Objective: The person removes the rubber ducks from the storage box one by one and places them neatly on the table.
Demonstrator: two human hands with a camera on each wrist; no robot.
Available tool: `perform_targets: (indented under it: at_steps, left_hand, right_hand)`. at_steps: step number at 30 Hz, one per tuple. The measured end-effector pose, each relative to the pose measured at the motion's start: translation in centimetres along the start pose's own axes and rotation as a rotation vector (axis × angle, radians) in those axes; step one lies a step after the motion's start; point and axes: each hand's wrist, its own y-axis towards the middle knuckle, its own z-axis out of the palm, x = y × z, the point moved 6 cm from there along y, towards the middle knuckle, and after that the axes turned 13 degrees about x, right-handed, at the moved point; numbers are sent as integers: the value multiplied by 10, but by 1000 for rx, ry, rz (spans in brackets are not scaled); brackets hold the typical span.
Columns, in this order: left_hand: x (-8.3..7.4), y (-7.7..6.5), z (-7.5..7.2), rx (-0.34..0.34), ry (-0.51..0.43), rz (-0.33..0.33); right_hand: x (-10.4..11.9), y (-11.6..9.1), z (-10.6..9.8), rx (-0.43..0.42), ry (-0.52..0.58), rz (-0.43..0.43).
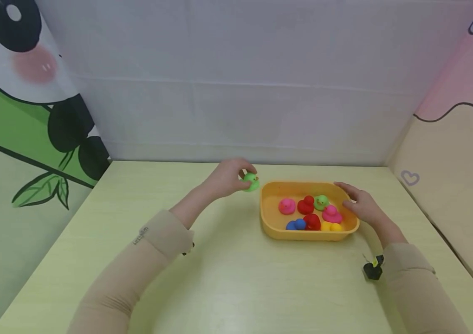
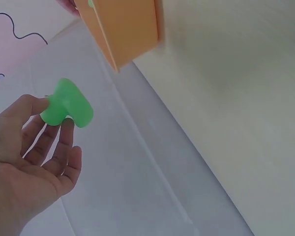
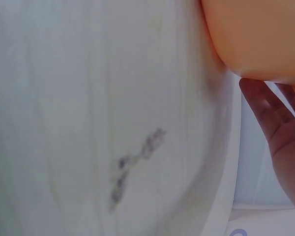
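My left hand pinches a small green toy duck between thumb and fingertips, just left of the orange-yellow plastic basin. The left wrist view shows the green duck from another side, held clear of the table. My right hand grips the basin's right rim, thumb over the edge; in the right wrist view its fingers lie against the outer wall. Inside the basin are several toy ducks, among them a pink duck, a red duck, a green duck and a blue duck.
The basin stands on a pale wooden table. A grey-white sheet rises behind the far edge. Printed panels flank it, a green one on the left and a pink and cream panel on the right.
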Motion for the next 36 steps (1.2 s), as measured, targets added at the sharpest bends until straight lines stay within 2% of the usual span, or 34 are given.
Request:
perform_targets:
  at_steps: [5,12,17,31,36]
  left_hand:
    - [17,2,-6,17,-20,-9]
    - [33,9,-11,13,-47,33]
    - [46,16,-9,13,-32,60]
    - [89,31,18,7,-11,51]
    - [108,34,31,36,0,3]
  right_hand:
    - [1,-1,-1,-7,-1,-11]
    - [2,-2,-2,-7,-1,-20]
    - [4,-2,-1,-7,0,-18]
    - [2,-1,0,-2,19,-12]
    - [3,-1,1,-8,24,-18]
